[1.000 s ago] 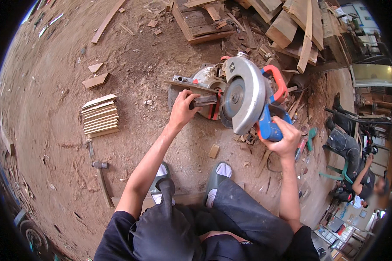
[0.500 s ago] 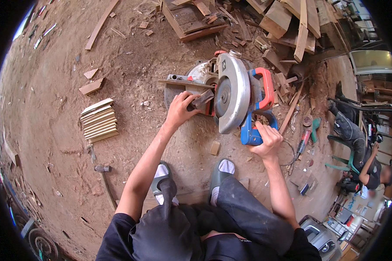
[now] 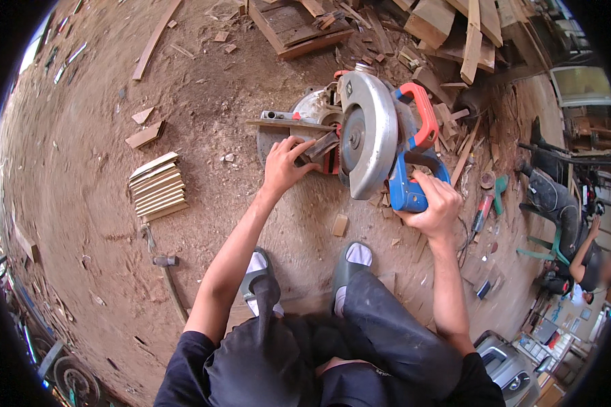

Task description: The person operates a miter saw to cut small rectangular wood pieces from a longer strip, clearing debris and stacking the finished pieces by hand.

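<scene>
A mitre saw with a silver blade guard stands on the dirt floor in front of me. My right hand is wrapped round its blue handle, at the right side of the saw. On the left of the blade, my left hand grips a short wood piece between thumb and fingers, on the saw's base beside the fence. The far end of that piece lies close to the guard, and its contact with the blade is hidden. A red carry handle tops the saw.
To the left lies a stack of cut wood strips, with a hammer nearer me. Offcuts and boards pile up at the back right. An angle grinder lies at right; beyond it a person sits. One small block lies before my feet.
My right hand and the saw's blue handle have moved right and a little away from me, the blade guard shifting with them. My left hand stays on the wood piece.
</scene>
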Available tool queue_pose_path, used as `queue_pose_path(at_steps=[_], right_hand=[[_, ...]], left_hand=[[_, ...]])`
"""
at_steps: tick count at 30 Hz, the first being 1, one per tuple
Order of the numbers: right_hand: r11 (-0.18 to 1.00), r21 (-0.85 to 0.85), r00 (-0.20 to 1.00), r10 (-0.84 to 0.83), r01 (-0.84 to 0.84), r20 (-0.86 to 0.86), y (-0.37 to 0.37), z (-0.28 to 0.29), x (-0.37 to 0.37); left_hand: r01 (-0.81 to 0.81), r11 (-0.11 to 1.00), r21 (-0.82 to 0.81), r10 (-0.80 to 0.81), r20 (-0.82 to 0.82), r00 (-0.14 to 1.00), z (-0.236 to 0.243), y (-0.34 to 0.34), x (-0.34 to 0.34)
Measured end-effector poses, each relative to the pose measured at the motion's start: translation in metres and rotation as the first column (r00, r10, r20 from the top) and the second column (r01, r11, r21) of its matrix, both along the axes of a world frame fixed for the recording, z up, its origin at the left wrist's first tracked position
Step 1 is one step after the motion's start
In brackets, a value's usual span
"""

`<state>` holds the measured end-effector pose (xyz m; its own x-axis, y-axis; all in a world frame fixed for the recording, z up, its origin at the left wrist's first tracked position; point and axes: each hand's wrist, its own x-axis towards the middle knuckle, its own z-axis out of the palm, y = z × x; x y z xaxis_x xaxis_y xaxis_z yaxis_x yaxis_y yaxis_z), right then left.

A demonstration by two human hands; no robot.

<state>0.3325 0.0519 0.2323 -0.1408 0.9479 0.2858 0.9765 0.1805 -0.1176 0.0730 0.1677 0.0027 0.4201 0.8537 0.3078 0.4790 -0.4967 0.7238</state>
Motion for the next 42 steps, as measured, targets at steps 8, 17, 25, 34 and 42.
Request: queue_pose_path(at_steps=[8, 17, 25, 34, 42], right_hand=[[0.997, 0.083, 0.997, -0.012, 0.006, 0.074, -0.018, -0.03, 0.0], [0.997, 0.078, 0.998, 0.015, -0.021, 0.067, -0.02, -0.038, 0.008], [0.998, 0.014, 0.997, 0.057, -0.056, -0.057, 0.006, -0.009, 0.013], [0.925, -0.366, 0.985, -0.147, 0.104, -0.091, 0.064, 0.071, 0.034], [0.79, 0.602, 0.945, 0.273, -0.116, -0.177, 0.029, 0.033, 0.044]], left_hand=[[0.002, 1.0, -0.008, -0.002, -0.017, 1.0, -0.001, -0.002, 0.001], [0.005, 1.0, 0.001, -0.005, -0.023, 1.0, -0.002, 0.0, 0.005], [0.063, 0.976, -0.21, -0.063, 0.01, 0.998, 0.006, 0.003, -0.011], [0.208, 0.94, -0.271, -0.217, -0.002, 0.976, 0.004, 0.007, -0.009], [0.392, 0.81, -0.436, -0.492, -0.141, 0.859, 0.028, 0.007, -0.056]])
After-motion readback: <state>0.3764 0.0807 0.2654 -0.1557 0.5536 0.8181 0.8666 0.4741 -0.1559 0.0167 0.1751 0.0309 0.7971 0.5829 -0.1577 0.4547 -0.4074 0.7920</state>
